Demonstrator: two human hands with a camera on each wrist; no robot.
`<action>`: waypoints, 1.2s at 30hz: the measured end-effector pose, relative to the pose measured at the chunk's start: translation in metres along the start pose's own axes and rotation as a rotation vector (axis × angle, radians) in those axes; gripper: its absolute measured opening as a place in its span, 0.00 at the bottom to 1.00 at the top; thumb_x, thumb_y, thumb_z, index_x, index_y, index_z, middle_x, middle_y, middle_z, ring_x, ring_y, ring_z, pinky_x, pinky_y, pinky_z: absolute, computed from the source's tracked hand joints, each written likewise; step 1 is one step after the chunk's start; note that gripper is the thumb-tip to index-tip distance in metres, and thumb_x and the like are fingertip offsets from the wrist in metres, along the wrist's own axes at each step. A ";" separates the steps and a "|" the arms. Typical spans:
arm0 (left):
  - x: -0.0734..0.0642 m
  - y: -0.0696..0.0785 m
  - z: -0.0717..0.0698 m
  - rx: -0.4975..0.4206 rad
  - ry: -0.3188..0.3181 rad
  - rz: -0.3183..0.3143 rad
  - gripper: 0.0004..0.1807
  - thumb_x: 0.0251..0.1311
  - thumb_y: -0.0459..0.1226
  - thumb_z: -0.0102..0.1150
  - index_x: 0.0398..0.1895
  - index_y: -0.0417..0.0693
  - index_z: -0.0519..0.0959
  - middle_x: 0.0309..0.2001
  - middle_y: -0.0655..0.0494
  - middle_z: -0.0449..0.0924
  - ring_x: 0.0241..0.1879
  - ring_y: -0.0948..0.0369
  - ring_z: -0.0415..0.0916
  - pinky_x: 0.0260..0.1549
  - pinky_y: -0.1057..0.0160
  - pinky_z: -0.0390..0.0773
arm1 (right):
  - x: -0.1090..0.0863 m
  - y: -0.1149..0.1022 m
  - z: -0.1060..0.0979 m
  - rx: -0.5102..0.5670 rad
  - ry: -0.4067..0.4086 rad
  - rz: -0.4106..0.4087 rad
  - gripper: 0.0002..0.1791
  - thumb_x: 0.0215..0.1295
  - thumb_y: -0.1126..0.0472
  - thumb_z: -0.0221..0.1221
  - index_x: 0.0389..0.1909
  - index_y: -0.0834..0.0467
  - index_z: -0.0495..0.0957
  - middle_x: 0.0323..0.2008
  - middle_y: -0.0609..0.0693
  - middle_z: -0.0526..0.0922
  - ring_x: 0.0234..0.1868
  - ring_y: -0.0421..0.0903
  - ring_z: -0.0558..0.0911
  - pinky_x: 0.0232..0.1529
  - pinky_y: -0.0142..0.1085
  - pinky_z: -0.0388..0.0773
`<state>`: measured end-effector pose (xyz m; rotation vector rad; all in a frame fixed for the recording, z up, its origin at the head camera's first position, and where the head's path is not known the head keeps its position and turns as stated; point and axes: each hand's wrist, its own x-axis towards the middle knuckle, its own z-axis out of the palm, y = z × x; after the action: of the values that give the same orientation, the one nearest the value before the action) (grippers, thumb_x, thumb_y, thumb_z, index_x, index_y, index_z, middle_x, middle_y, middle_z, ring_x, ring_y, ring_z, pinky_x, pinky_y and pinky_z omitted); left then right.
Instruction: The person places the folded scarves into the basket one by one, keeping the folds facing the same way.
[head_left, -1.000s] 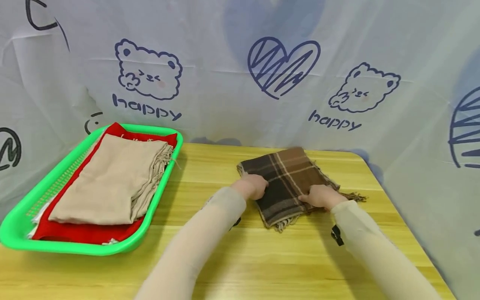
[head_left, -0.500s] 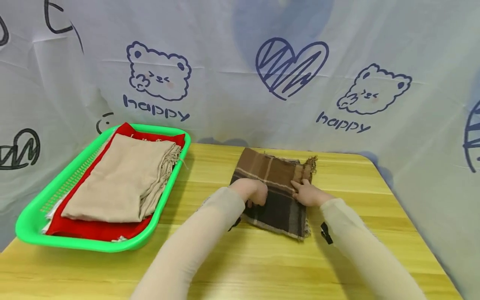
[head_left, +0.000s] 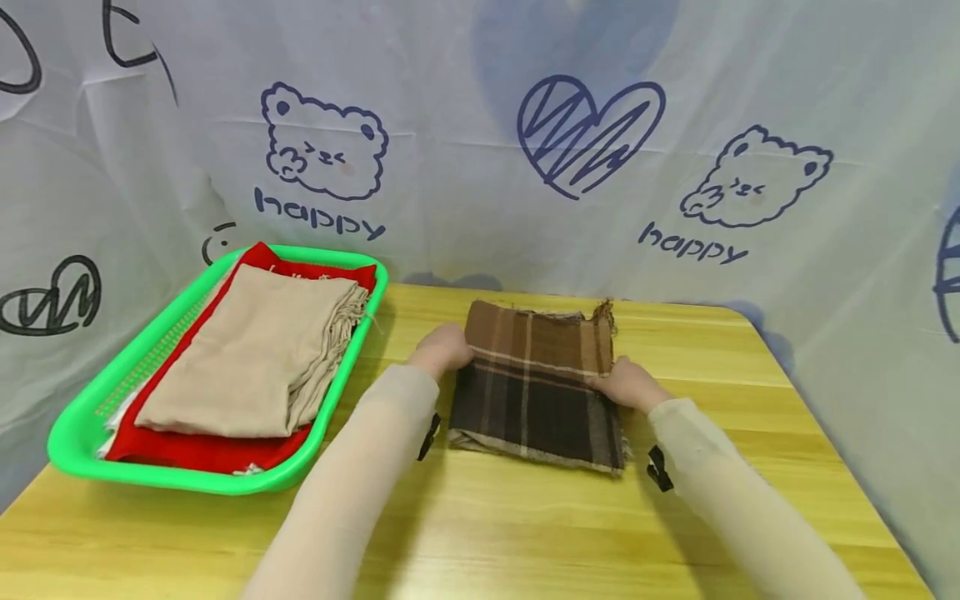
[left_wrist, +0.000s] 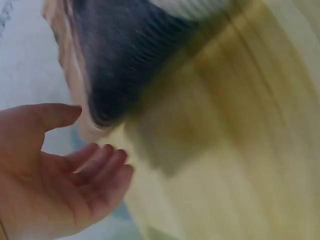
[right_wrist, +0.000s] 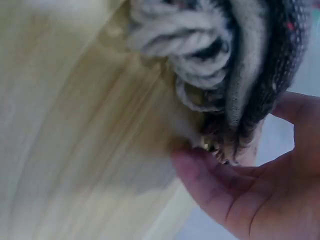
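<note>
A folded plaid scarf (head_left: pixel 536 408) in brown, black and tan lies on the wooden table, its fringe showing at the right side. At its left edge is my left hand (head_left: pixel 444 348). In the left wrist view that hand's thumb and loosely bent fingers (left_wrist: pixel 107 167) stand on either side of the scarf's edge, with a gap visible below the cloth. My right hand (head_left: pixel 628 385) holds the right edge. The right wrist view has the folded layers between its thumb and fingers (right_wrist: pixel 200 175), the fingers tucked beneath.
To the left, a green plastic basket (head_left: pixel 67 442) holds a folded beige cloth (head_left: pixel 247 358) on top of a red cloth (head_left: pixel 187 450). Behind the wooden table (head_left: pixel 510 533) hangs a pale curtain (head_left: pixel 442 192) with drawn bears and hearts.
The scarf has been turned so its brown part lies at the back, and it now lies straighter. My left hand has moved off its top to the left edge; my right hand has shifted slightly.
</note>
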<state>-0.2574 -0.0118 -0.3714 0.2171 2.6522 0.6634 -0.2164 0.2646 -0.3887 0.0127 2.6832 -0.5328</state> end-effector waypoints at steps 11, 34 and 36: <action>0.002 -0.014 0.014 -0.446 -0.116 -0.098 0.19 0.64 0.37 0.50 0.52 0.31 0.72 0.48 0.37 0.76 0.43 0.46 0.79 0.36 0.55 0.82 | 0.007 -0.001 0.005 0.662 -0.127 0.134 0.23 0.70 0.52 0.48 0.54 0.68 0.66 0.40 0.54 0.77 0.37 0.43 0.79 0.39 0.37 0.78; 0.120 -0.067 0.065 -0.374 -0.091 -0.067 0.09 0.58 0.31 0.48 0.38 0.36 0.76 0.39 0.45 0.76 0.28 0.50 0.78 0.21 0.50 0.80 | 0.001 -0.017 -0.004 0.862 -0.067 0.000 0.20 0.73 0.59 0.42 0.57 0.70 0.62 0.44 0.57 0.78 0.40 0.44 0.80 0.43 0.37 0.78; 0.118 -0.064 0.061 -0.368 -0.104 -0.066 0.09 0.58 0.31 0.48 0.38 0.36 0.76 0.39 0.45 0.76 0.30 0.50 0.78 0.23 0.51 0.79 | 0.001 -0.022 -0.007 0.762 -0.033 -0.021 0.27 0.73 0.58 0.41 0.65 0.72 0.54 0.58 0.66 0.68 0.55 0.53 0.74 0.56 0.44 0.73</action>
<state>-0.3429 -0.0142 -0.4919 0.0575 2.3742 1.0685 -0.2215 0.2470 -0.3753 0.1856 2.2863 -1.4998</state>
